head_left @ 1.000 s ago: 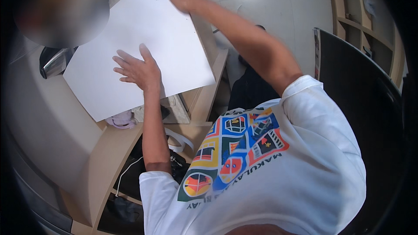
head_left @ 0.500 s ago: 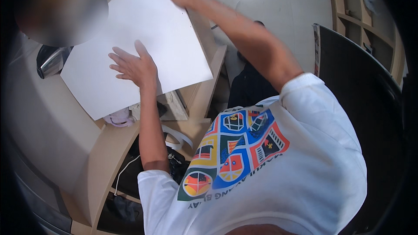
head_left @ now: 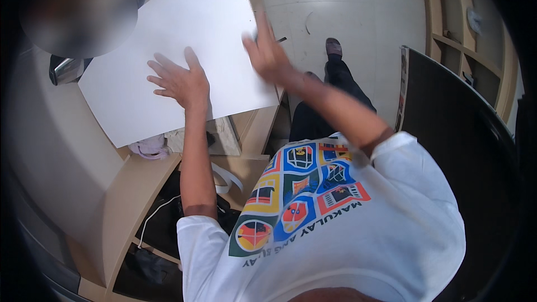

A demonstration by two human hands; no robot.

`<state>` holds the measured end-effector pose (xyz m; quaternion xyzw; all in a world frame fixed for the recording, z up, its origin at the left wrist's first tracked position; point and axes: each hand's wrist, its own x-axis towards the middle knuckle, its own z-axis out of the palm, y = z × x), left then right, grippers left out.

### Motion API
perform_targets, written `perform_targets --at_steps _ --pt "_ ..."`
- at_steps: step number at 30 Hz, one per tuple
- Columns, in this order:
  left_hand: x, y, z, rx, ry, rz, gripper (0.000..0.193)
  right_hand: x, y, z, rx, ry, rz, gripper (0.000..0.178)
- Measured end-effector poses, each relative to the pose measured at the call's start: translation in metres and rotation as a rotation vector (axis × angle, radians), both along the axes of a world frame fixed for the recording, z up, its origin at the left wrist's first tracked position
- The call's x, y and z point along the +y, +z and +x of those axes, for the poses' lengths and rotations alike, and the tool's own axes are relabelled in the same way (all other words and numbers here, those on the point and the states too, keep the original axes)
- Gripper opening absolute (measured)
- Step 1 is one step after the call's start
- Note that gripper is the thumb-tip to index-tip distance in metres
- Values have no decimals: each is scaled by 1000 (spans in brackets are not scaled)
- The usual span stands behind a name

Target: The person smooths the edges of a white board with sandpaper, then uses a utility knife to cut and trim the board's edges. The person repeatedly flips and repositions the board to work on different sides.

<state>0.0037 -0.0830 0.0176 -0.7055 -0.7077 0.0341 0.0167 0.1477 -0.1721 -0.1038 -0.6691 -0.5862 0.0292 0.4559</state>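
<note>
A large, thin white sheet or panel (head_left: 128, 100) lies slanted on a wooden surface. My left hand (head_left: 187, 84) is on its face, fingers spread and nothing held. At the sheet's right edge, my right hand (head_left: 268, 59) is blurred by motion, its thumb and fingers apart. The thumb side reaches over the white face while the other fingers are along the edge. A small dark piece (head_left: 281, 39) shows just beyond these fingers; its kind is unclear, and I cannot tell whether the hand touches it.
Below the sheet sit a lilac bundle (head_left: 150, 148) and a curled white strip (head_left: 228, 179). A metallic, dark-ended object (head_left: 66, 71) stands at the left. Wooden shelving (head_left: 120, 210) holds a white cord (head_left: 150, 219). A large dark panel (head_left: 447, 151) stands right, before wooden shelves (head_left: 467, 45).
My right hand has come down along the sheet's right edge, toward me. My left hand has shifted slightly right and stays spread on the sheet. A leg and foot now show on the floor.
</note>
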Motion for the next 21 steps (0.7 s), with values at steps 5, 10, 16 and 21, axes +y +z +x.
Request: perform_targets --at_steps 5,10,16,21 --pt "5 -2 2 -55 -26 27 92 170 36 126 763 280 -570 71" --pt "4 -1 -5 -68 4 48 93 18 45 35 921 249 -401 83" --pt "-1 -2 -6 -32 -14 59 90 -82 55 -9 955 299 -322 77" --pt "-5 -9 -15 -63 -30 86 95 96 69 73 874 188 -420 66"
